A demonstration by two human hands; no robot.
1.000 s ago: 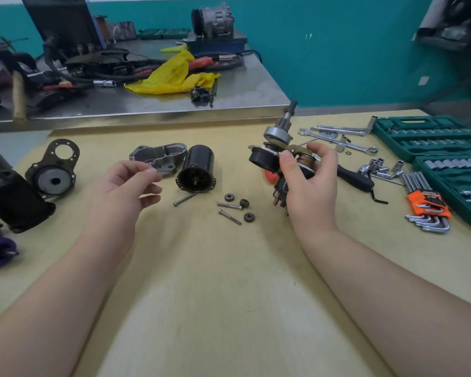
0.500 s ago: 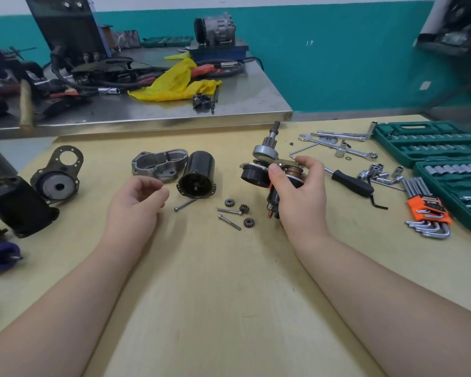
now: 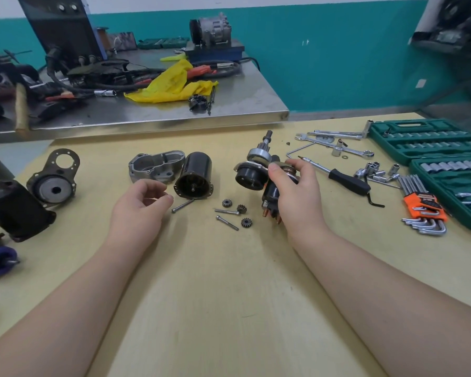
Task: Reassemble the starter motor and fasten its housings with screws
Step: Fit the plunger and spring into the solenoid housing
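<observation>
Held assembly: starter drive and solenoid assembly (image 3: pixel 259 172), raised just above the counter (image 3: pixel 229 308), shaft tip pointing up and away, copper terminals at the low end.
Right hand: right hand (image 3: pixel 297 197) grips the assembly from its right side, fingers (image 3: pixel 276 174) curled over the spring section, thumb on top.
Left hand: left hand (image 3: pixel 139 208) hovers near the motor can, fingers loosely curled, holding nothing visible.
Motor can: black field housing (image 3: pixel 195 176) lying on its side, open end toward the viewer, touching the aluminium nose housing (image 3: pixel 155 165) on its left.
Loose parts: three small planet gears (image 3: pixel 226 203) and three long screws (image 3: pixel 227 222) lie on the counter between the two hands.
Risk, grip: the assembly is held one-handed; a tilt could let it slip onto the gears below.
Risk, scatter: a sleeve or wrist sweep could roll the gears or screws away, since no tray holds them.
Risk, order: closing the housings before the gears are seated would probably mean reopening.
Container, socket case: green socket case (image 3: pixel 419 126), open, rows of sockets in moulded slots.
Container, hex keys: orange holder (image 3: pixel 422 202) with hex keys clipped in, just beside the case.
Outside containers: several sockets, wrenches and a screwdriver (image 3: pixel 346 180) lie loose on the counter.
</observation>
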